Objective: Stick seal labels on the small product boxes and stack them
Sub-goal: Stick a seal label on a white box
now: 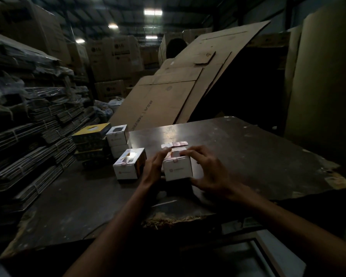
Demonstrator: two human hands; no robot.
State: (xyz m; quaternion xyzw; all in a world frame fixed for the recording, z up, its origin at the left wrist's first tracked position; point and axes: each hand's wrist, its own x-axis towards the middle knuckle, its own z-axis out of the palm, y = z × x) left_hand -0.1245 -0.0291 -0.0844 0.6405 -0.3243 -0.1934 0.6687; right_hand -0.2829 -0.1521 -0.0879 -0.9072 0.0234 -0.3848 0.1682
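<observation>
Your left hand [154, 168] and right hand [206, 172] clasp a small white box [178, 169] from both sides, fingertips on its top, near the middle of the dark worn table [258, 156]. Left of it stands another white box [128, 164]; behind that, two more are stacked [118, 139]. A strip of seal labels [175, 144] lies just behind your fingers.

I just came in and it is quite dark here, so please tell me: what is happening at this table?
A person holds a small white box between the left hand and right hand on a dark worn table, fingers at its top edge, where a small seal label shows. A label strip lies just behind. Another box stands left; two stacked boxes sit farther back.
</observation>
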